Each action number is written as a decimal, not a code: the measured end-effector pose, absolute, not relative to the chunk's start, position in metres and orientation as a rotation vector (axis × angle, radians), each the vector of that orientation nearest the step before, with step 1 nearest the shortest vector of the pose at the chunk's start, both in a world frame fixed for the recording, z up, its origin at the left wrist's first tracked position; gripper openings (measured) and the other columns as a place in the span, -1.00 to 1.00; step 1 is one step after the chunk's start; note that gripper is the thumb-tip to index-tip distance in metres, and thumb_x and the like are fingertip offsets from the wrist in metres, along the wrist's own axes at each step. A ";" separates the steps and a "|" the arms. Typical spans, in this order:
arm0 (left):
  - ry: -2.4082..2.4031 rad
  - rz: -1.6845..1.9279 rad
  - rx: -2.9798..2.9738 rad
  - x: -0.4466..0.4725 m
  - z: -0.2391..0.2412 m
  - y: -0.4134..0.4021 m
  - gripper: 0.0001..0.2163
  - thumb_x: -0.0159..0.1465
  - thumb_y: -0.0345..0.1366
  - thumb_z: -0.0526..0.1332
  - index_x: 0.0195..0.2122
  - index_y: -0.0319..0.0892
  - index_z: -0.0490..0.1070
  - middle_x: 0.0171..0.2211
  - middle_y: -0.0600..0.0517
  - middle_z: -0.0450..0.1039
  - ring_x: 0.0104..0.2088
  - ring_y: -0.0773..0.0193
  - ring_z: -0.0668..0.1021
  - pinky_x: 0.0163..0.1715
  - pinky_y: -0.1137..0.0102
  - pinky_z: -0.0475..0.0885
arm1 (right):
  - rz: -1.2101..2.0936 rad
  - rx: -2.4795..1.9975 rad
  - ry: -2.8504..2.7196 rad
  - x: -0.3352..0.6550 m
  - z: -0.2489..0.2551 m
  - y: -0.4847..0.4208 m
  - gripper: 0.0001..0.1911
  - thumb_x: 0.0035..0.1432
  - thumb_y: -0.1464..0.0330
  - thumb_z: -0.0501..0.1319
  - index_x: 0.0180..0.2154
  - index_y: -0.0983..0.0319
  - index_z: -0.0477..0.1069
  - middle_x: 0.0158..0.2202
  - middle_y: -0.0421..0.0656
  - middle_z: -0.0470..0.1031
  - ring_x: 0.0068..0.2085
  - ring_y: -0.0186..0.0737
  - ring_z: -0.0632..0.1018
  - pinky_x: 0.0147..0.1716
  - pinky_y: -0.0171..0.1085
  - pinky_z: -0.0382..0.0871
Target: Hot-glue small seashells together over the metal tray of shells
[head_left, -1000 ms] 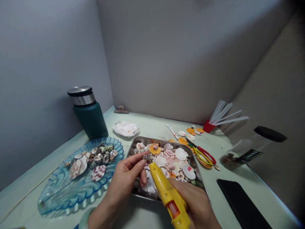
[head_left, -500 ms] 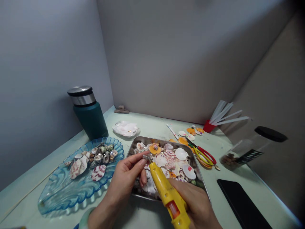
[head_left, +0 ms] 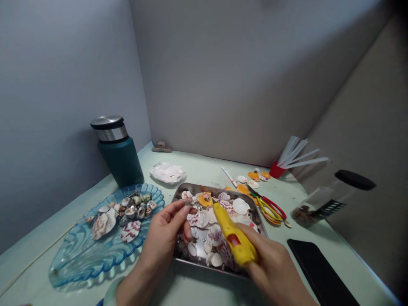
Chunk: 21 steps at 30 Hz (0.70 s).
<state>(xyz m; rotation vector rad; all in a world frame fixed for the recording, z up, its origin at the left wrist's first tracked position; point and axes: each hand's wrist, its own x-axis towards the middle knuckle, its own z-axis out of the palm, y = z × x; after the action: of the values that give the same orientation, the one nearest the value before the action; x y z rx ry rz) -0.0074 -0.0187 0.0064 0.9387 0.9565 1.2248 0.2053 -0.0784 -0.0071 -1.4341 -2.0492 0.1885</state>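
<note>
My right hand [head_left: 263, 250] is wrapped round a yellow hot glue gun [head_left: 231, 233], its tip pointing up and left over the tray. My left hand [head_left: 170, 227] is pinched together above the tray's left side, holding a small item between thumb and forefinger that looks like a little shell; its kind is hard to make out. Below both hands lies a metal tray [head_left: 188, 264] full of shells, among them white scallop shells [head_left: 241, 206], purple-striped ones and an orange shell [head_left: 205, 199] with small pieces on it.
A blue scalloped dish [head_left: 79, 259] with shells [head_left: 130, 208] lies left, before a teal bottle [head_left: 121, 159]. Behind are a white crumpled wrapper [head_left: 167, 172] and a marker [head_left: 229, 177]. Scissors [head_left: 270, 206], glue sticks in a red cup [head_left: 276, 170], a jar [head_left: 310, 208] and a black phone [head_left: 318, 267] stand or lie right.
The glue gun has moved right, away from my left hand, and tipped further left. My left hand has shifted slightly left, still pinching the small item.
</note>
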 end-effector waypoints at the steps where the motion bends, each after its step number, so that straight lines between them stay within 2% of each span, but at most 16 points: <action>1: 0.964 1.216 0.943 -0.007 0.006 -0.019 -0.75 0.17 -0.22 0.26 -0.20 -0.28 0.43 -0.69 0.10 0.45 -0.72 0.49 0.33 -0.66 0.58 0.23 | 0.192 -1.556 -2.058 0.208 -0.004 -0.077 -0.45 -0.05 0.55 0.07 0.02 0.11 0.30 -0.12 -0.13 0.58 -0.25 -0.10 0.61 -0.35 -0.24 0.47; 3: 0.966 1.190 0.954 -0.008 0.005 -0.019 -0.75 0.17 -0.21 0.26 -0.22 -0.28 0.44 -0.74 0.13 0.40 -0.72 0.49 0.33 -0.66 0.58 0.23 | 0.205 -1.732 -2.101 0.209 0.000 -0.075 -0.49 0.03 0.48 0.09 0.06 0.12 0.29 -0.09 -0.09 0.55 -0.23 -0.04 0.59 -0.31 -0.14 0.47; 6: 0.931 1.155 0.979 -0.010 0.001 -0.019 -0.72 0.15 -0.23 0.28 -0.16 -0.27 0.44 -0.75 0.15 0.39 -0.73 0.49 0.34 -0.66 0.58 0.22 | 0.204 -1.823 -2.191 0.207 0.004 -0.072 -0.55 0.18 0.34 0.09 0.11 0.20 0.26 -0.08 0.02 0.51 -0.17 0.04 0.55 -0.24 -0.04 0.44; 10: 0.865 1.137 1.019 -0.012 -0.001 -0.019 -0.69 0.12 -0.26 0.30 -0.12 -0.26 0.43 -0.75 0.14 0.40 -0.72 0.47 0.36 -0.66 0.57 0.24 | 0.135 -1.812 -2.307 0.205 0.014 -0.071 -0.66 0.17 0.29 0.17 0.01 0.15 0.38 -0.17 -0.01 0.46 -0.18 0.06 0.50 -0.22 0.02 0.39; 14: 0.830 1.167 1.035 -0.012 0.000 -0.018 -0.75 0.10 -0.27 0.32 -0.20 -0.23 0.43 -0.74 0.16 0.40 -0.73 0.46 0.37 -0.68 0.57 0.25 | 0.072 -1.600 -2.249 0.199 0.038 -0.072 -0.78 0.20 0.29 0.16 -0.10 0.11 0.42 -0.24 -0.09 0.42 -0.22 -0.04 0.46 -0.24 -0.05 0.34; 17: 0.804 1.178 1.049 -0.012 -0.001 -0.017 -0.76 0.09 -0.28 0.33 -0.23 -0.22 0.43 -0.74 0.16 0.39 -0.73 0.46 0.38 -0.68 0.57 0.25 | 0.101 -1.381 -2.137 0.183 0.056 -0.067 -0.85 0.25 0.37 0.10 -0.18 0.14 0.42 -0.25 -0.12 0.40 -0.22 -0.13 0.44 -0.24 -0.15 0.31; 21: 0.782 1.175 1.056 -0.012 -0.001 -0.017 -0.78 0.10 -0.25 0.32 -0.26 -0.22 0.44 -0.75 0.16 0.39 -0.75 0.47 0.38 -0.70 0.58 0.22 | 0.110 -1.288 -2.123 0.158 0.068 -0.055 -0.90 0.23 0.42 0.13 -0.25 0.18 0.42 -0.27 -0.14 0.41 -0.23 -0.16 0.43 -0.25 -0.19 0.28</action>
<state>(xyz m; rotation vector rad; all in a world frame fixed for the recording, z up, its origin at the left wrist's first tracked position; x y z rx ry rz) -0.0123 -0.0172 -0.0011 1.0562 0.7823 1.1751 0.1583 -0.0550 0.0681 -1.2880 -2.1226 0.1104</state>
